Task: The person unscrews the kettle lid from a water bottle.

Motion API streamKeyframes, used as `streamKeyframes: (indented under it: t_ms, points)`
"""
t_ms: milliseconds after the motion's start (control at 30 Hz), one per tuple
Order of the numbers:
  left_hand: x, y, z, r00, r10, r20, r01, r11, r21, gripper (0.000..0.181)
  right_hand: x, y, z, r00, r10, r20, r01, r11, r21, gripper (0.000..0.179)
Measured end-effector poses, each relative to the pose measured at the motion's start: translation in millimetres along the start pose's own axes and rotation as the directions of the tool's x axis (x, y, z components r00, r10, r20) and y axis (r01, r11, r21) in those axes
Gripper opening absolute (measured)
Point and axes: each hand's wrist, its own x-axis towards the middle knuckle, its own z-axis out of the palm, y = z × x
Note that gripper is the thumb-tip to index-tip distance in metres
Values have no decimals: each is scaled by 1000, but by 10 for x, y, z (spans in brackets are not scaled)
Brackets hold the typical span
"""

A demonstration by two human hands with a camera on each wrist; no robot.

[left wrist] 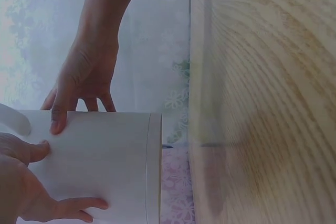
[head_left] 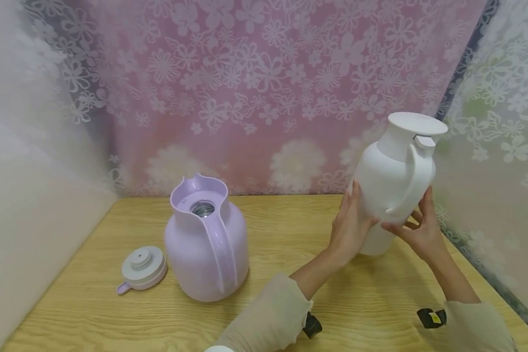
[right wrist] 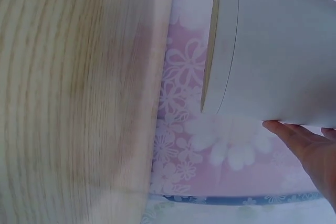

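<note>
A white thermos jug (head_left: pixel 380 183) is held up at the right of the head view, tilted a little, its round top on and its handle toward me. My left hand (head_left: pixel 349 227) grips its left side. On the other side my right hand (head_left: pixel 422 234) holds it below the handle, thumb on the near face. Both thumbs come close together across the front of the body. In the left wrist view the jug's base (left wrist: pixel 153 182) hangs above the table. Seen from the right wrist, the fingers (right wrist: pixel 289 136) of my right hand lie against the white wall.
A lilac thermos jug (head_left: pixel 207 254) stands without its lid at left centre, its mouth showing. Beside it a grey and lilac lid (head_left: pixel 143 266) lies upside down on the wooden table (head_left: pixel 286 234). Floral curtains (head_left: pixel 268 98) hang behind and at the sides.
</note>
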Motion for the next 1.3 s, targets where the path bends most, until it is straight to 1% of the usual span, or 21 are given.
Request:
streamKeyframes:
  t_ms: [200, 433, 500, 667, 867, 1033, 1300]
  points:
    - [-87, 25, -75, 1000, -29, -9, 29, 999, -15, 87, -43, -85, 68, 1000, -8, 21, 7, 1000, 13, 121]
    - [-194, 27, -144, 998, -58, -23, 57, 998, -21, 87, -91, -122, 153, 999, -23, 26, 21, 998, 52, 121]
    - [-225, 21, -166, 998, -65, -26, 64, 997, -33, 86, -109, -130, 182, 999, -22, 29, 21, 999, 47, 121]
    - [-279, 11, -228, 998, -59, -37, 57, 997, -58, 85, -123, -161, 233, 999, -29, 38, 29, 1000, -7, 124]
    - [-328, -13, -303, 998, -50, -49, 48, 997, -55, 85, -107, -196, 294, 997, -49, 52, 49, 999, 2, 122]
    - [-378, -36, -352, 997, -52, -62, 48, 996, -71, 86, -126, -215, 354, 997, -51, 59, 51, 999, 0, 124]
    - [-458, -64, -425, 995, -39, -88, 31, 996, -86, 86, -164, -240, 440, 997, -43, 70, 44, 999, -20, 124]
